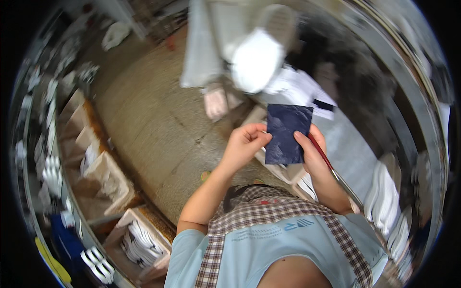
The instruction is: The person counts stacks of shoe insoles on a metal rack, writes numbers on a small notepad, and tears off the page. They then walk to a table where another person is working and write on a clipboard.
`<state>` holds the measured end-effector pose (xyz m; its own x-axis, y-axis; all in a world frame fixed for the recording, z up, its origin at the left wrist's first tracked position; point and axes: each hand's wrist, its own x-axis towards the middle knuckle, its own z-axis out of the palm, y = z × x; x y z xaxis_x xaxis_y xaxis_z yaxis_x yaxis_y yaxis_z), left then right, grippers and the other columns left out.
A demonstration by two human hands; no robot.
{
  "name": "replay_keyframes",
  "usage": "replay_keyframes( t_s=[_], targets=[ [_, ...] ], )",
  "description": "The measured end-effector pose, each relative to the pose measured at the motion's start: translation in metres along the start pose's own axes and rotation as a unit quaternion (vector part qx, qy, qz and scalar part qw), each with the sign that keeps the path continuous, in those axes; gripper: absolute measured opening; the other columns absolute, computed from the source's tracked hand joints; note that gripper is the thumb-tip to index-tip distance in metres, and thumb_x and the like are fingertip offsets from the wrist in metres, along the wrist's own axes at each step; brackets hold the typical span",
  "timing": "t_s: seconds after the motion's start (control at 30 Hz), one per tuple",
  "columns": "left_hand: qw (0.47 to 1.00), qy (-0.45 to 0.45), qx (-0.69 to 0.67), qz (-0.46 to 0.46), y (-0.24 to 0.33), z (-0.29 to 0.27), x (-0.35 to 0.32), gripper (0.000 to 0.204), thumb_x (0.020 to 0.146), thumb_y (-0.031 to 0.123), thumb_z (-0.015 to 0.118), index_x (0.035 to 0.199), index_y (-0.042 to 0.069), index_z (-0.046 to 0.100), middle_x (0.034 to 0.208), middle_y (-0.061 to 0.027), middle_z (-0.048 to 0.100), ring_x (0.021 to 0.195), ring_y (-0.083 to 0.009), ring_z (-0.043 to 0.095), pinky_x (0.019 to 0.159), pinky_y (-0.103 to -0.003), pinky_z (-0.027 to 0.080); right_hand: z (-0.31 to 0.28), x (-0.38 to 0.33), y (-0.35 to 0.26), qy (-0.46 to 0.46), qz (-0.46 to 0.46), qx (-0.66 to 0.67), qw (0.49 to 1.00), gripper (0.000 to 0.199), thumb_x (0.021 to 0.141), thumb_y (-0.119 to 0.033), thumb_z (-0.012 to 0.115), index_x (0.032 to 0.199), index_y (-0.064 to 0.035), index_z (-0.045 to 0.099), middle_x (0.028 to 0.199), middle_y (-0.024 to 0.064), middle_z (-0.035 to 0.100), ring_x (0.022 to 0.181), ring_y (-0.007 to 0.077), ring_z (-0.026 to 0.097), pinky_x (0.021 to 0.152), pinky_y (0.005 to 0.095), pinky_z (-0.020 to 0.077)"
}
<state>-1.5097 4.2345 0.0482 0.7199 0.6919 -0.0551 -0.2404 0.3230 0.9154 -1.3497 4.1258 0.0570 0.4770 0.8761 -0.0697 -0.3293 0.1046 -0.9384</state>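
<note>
In front of my chest is a flat, dark navy rectangular sheet (288,132) with pale scuffs; I cannot tell whether it is paper, cloth or a packet. My right hand (315,152) grips it, thumb on its face and fingers behind. The same hand holds a slim rod (321,152), red at the upper part and metallic lower down, slanting along the forearm; its tip is hidden. At the sheet's left edge, my left hand (247,146) has thumb and forefinger closed in a pinch. Beyond the sheet lie white printed papers (297,89).
To the right, a grey worktop (348,144) carries stacks of white gloves or socks (383,197). A white rounded object (257,60) stands ahead, blurred. Cardboard-coloured bins (117,185) line the left, one with white folded items (139,245). Brown floor (158,120) lies between.
</note>
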Motion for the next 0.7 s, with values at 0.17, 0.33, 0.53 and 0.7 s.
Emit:
replay_keyframes(
  t_s=[0.17, 0.33, 0.53, 0.7],
  targets=[
    [0.971, 0.214, -0.031, 0.106, 0.04, -0.164, -0.078, 0.016, 0.087, 0.007, 0.062, 0.102, 0.001, 0.059, 0.082, 0.0023, 0.061, 0.071, -0.0028, 0.055, 0.061, -0.017, 0.045, 0.131, 0.04, 0.064, -0.131, -0.013, -0.085, 0.988, 0.031, 0.095, -0.025, 0.046, 0.116, -0.0018, 0.049, 0.09, 0.0126, 0.065, 0.073, 0.0159, 0.062, 0.062, 0.0243, 0.0469],
    [0.88, 0.466, 0.058, 0.075, 0.044, -0.347, -0.175, 0.016, 0.087, 0.005, 0.06, 0.103, -0.001, 0.059, 0.08, -0.0006, 0.063, 0.072, -0.0058, 0.057, 0.065, -0.02, 0.046, 0.305, 0.083, 0.153, -0.263, 0.182, -0.065, 0.945, 0.02, 0.096, -0.019, 0.045, 0.107, -0.003, 0.05, 0.087, 0.0152, 0.066, 0.068, 0.0149, 0.063, 0.057, 0.0218, 0.0472],
    [0.79, 0.607, 0.074, 0.05, 0.055, -0.495, -0.213, 0.015, 0.087, 0.006, 0.061, 0.1, 0.0, 0.061, 0.077, 0.0014, 0.062, 0.067, -0.0037, 0.054, 0.06, -0.018, 0.043, 0.488, 0.146, 0.216, -0.413, 0.266, -0.103, 0.865, 0.021, 0.096, -0.022, 0.046, 0.105, -0.0038, 0.051, 0.086, 0.0155, 0.066, 0.07, 0.0164, 0.064, 0.058, 0.0231, 0.0483],
    [0.821, 0.558, 0.091, 0.078, 0.085, -0.641, -0.147, 0.018, 0.088, 0.008, 0.061, 0.105, 0.001, 0.06, 0.081, 0.0023, 0.061, 0.072, -0.0035, 0.055, 0.065, -0.018, 0.044, 0.571, 0.252, 0.281, -0.396, 0.261, -0.124, 0.871, 0.024, 0.096, -0.026, 0.046, 0.104, -0.0041, 0.051, 0.082, 0.0136, 0.066, 0.067, 0.0155, 0.063, 0.058, 0.0229, 0.0473]
  ],
)
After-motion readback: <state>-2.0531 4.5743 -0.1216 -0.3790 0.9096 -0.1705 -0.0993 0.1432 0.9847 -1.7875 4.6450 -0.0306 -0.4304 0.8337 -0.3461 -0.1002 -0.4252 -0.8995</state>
